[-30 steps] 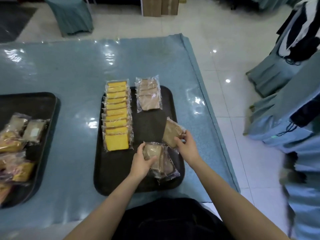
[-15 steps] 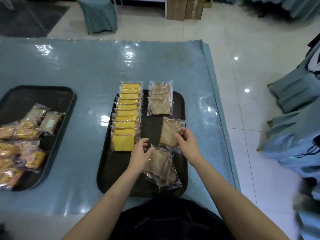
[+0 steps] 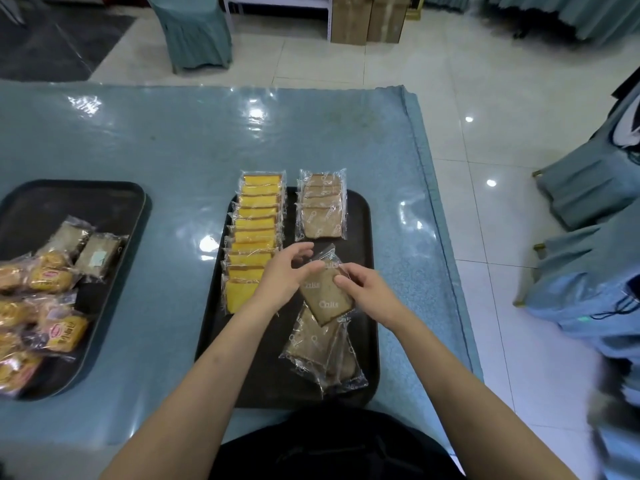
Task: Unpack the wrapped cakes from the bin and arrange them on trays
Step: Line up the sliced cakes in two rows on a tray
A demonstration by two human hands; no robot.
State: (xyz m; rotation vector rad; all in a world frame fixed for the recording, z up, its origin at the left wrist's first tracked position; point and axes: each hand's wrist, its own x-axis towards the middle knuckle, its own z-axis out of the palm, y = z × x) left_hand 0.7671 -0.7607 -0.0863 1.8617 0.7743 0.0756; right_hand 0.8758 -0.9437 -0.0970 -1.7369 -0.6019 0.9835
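Both bare forearms are reaching forward from the bottom of the view, converging toward the middle. The left hand is lying palm-down, its fingers loosely curved and spread forward. The right hand is angling inward, its fingers curling round and pinching a wrapped brown cake.

two trays lying side by side on the table

sitting on the right tray: one cake row along its left, a shorter row behind on the right, loose packs nearer the front, one pack lying between both hands above them; resting on the left tray: a pile of packs.
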